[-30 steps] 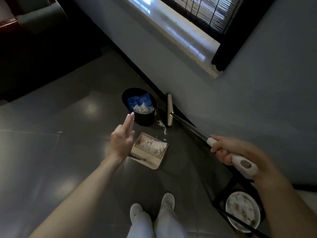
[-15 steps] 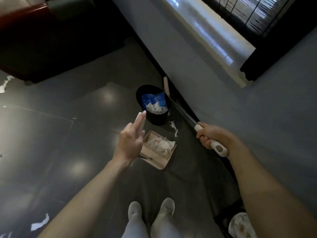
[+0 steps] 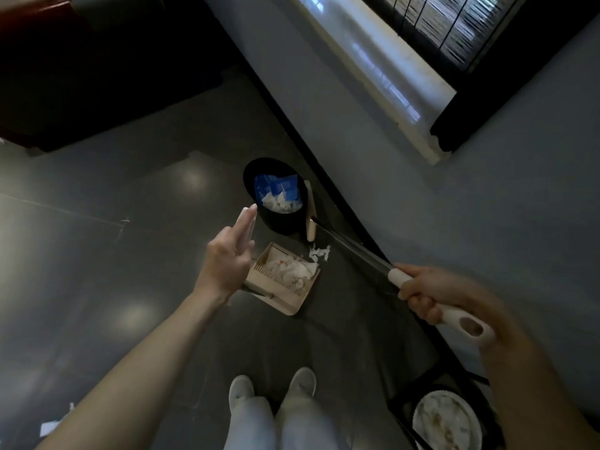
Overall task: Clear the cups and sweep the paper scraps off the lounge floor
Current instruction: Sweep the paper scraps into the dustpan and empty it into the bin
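My left hand grips the white top of the dustpan's long handle. The beige dustpan rests on the dark floor below it, holding a heap of white paper scraps. My right hand grips the white grip of the broom handle. The broom's beige head lies against the right side of a black bin, which holds blue and white paper. A white scrap lies on the floor between the broom head and the dustpan.
The grey wall with its dark skirting runs close on the right, under a window sill. A dark sofa fills the upper left. A white plate sits on a black stand at the lower right. More scraps lie at the lower left.
My right hand has drawn the broom back toward me, and its head has slid from behind the bin to the bin's right side. My left hand keeps the dustpan handle in place.
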`<state>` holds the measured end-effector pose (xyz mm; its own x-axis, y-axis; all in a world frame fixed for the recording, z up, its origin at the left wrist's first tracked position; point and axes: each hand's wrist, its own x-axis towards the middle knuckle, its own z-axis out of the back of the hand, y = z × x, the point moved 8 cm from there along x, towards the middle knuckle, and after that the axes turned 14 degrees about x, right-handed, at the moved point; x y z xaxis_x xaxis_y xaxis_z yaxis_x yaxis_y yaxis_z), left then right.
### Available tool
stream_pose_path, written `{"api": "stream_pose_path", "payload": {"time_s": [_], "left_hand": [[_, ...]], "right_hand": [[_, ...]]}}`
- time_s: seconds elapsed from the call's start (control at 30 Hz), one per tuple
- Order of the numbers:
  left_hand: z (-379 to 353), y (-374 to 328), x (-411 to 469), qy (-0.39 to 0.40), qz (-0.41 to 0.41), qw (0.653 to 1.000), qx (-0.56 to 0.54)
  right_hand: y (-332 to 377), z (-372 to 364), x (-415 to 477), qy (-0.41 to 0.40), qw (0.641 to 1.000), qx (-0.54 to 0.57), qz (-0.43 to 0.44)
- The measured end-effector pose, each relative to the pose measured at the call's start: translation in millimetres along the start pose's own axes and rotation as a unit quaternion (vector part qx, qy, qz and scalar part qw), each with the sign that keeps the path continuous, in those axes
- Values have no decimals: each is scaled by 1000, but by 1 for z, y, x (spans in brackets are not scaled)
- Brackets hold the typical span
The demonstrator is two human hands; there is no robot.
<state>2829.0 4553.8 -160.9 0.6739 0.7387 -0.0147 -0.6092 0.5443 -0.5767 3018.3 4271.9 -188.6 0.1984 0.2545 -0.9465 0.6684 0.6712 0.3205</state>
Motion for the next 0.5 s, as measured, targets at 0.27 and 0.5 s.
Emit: {"api": "stream_pose_path", "payload": {"time_s": [0.27,0.5], "left_hand": [[3,3,-3,8,11,1000,-1],[-2,3,-6,58,41,992,-107]], "right_hand": [[19,-15,17,-45,997,-35,60],[-59,-49,30,-73,987,-141,28]]}}
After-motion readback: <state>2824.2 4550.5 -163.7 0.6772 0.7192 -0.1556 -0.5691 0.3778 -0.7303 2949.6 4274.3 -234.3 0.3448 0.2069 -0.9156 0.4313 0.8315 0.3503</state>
